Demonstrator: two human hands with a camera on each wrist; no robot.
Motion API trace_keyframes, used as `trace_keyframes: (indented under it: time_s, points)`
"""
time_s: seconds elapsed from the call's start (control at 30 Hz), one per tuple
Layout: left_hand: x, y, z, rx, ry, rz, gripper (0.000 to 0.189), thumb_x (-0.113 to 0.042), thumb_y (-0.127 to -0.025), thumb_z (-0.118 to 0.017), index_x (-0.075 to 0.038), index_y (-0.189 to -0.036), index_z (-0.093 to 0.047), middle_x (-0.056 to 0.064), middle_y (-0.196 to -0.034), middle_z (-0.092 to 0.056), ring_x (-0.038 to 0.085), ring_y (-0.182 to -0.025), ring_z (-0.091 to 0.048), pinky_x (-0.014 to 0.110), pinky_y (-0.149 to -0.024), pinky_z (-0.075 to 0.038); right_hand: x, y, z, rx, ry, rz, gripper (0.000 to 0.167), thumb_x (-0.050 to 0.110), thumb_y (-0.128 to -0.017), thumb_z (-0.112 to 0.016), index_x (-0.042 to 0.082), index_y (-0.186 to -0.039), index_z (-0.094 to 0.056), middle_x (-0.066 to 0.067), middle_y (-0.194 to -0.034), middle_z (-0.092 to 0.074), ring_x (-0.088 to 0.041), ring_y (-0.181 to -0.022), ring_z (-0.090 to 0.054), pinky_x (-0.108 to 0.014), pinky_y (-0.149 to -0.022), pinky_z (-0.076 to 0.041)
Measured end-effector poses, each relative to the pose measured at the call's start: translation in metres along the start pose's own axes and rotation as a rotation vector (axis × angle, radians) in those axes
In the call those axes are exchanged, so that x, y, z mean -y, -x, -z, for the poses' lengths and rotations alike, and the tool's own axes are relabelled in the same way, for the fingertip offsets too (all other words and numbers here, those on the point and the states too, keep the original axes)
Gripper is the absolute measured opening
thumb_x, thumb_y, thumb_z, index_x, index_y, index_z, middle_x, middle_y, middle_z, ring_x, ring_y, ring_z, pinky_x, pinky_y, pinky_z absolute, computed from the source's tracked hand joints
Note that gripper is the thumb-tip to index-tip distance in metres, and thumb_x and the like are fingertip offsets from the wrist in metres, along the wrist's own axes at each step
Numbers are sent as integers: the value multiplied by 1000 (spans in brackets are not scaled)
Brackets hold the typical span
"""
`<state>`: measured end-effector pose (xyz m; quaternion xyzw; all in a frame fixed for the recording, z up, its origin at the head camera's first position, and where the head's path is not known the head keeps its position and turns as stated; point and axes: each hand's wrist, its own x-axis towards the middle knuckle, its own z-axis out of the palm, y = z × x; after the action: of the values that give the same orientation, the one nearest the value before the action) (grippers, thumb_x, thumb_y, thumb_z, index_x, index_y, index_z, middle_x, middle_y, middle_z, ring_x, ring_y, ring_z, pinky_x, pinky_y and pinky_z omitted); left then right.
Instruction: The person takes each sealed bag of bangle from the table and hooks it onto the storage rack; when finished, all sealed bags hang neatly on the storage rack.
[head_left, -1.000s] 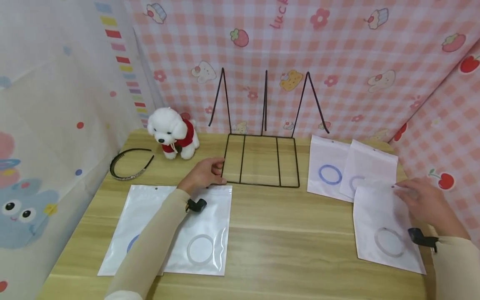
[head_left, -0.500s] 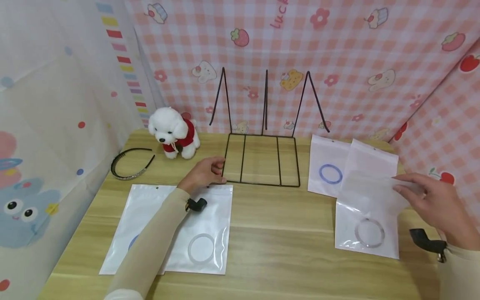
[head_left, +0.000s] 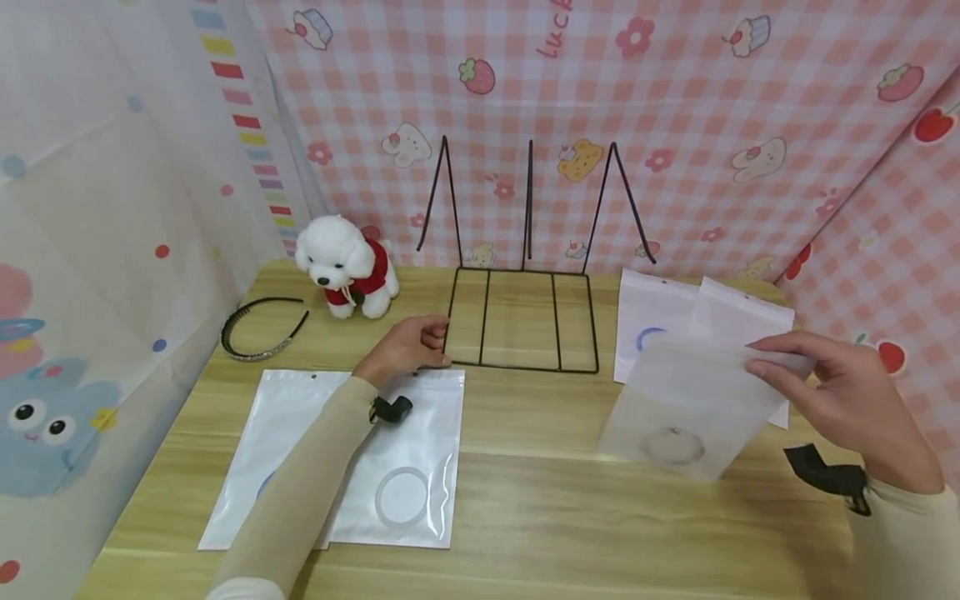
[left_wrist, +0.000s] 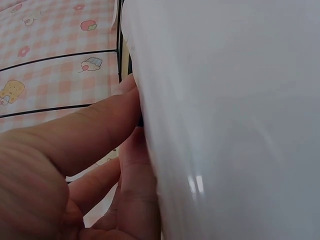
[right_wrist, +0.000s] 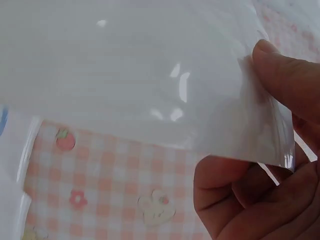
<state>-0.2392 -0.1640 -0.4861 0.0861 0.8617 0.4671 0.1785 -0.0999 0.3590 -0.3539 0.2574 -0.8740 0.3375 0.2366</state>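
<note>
My right hand (head_left: 855,392) pinches the top edge of a white plastic zip bag (head_left: 697,408); a grey ring shows faintly through it. The bag hangs tilted above the table, and the right wrist view shows my thumb (right_wrist: 285,75) on its edge. My left hand (head_left: 405,348) holds the left front corner of a black wire rack (head_left: 557,325), fingers curled at the wire; the exact contact is partly hidden in the left wrist view. Under my left forearm lie two more zip bags, one with a grey ring (head_left: 435,433), the other with a blue ring (head_left: 266,433).
Behind the held bag, a zip bag with a blue ring (head_left: 637,304) and another zip bag (head_left: 753,312) overlap at the back right. A white plush dog (head_left: 337,250) and a black headband (head_left: 255,354) occupy the back left. Checked cloth (head_left: 705,125) hangs behind the rack.
My right hand has lifted the zip bag and carried it leftward from the table's right edge, tilting it in front of the back bags. My left hand stays at the rack's corner.
</note>
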Motion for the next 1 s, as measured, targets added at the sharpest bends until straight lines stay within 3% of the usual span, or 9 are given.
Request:
trace_keyframes:
  time_s: [0.1,0.23,0.37,0.57,0.7,0.9,1.0]
  points:
    - [-1,0,0,2,-8,-3,78,-6,-89,-85,-6,-158,-49,16,-138,-62,27,-119,-61,37,-99,-51,8,-11,-9,-5,-43,42,31,-15,-76,-85,4,-100,-82,22,-94,-75,6,-48,-28,-15,-47,-27]
    - [0,0,0,5,-17,-6,78,-7,-89,-85,-6,-158,-48,16,-138,-61,28,-120,-60,36,-98,-52,15,-28,-23,-39,-108,135,29,-14,-76,-85,-1,-102,-82,13,-95,-78,9,-57,-41,-11,-55,-31]
    - [1,0,0,7,-17,-10,79,-7,-89,-85,-6,-158,-48,16,-138,-61,28,-120,-60,37,-98,-52,22,-45,-38,-67,-126,171,31,-15,-75,-84,-2,-103,-82,3,-94,-80,6,-78,-60,-13,-70,-40]
    - [1,-1,0,13,-23,-2,79,-9,-90,-85,-7,-159,-47,14,-139,-61,27,-120,-60,38,-100,-52,30,-65,-60,-99,-93,190,36,-14,-72,-85,2,-104,-83,-13,-86,-79,8,-76,-59,-15,-68,-38]
    - [-1,0,0,9,-26,0,79,-9,-90,-85,-8,-159,-48,14,-139,-61,27,-121,-60,39,-102,-52,38,-77,-73,-118,-79,197,38,-12,-72,-87,5,-105,-84,-13,-90,-80,9,-78,-59,-16,-67,-36]
    - [-2,1,0,5,-30,7,78,-9,-91,-84,-9,-159,-48,13,-138,-61,27,-120,-60,40,-104,-51,52,-93,-88,-129,-107,244,32,-6,-76,-89,5,-106,-84,-13,-96,-82,11,-90,-67,-14,-72,-43]
    - [-3,3,0,6,-33,13,78,-8,-91,-84,-8,-159,-47,14,-139,-61,28,-122,-60,41,-104,-51,59,-101,-96,-141,-150,267,31,-6,-78,-87,4,-107,-83,-12,-96,-82,7,-77,-64,-14,-67,-41]
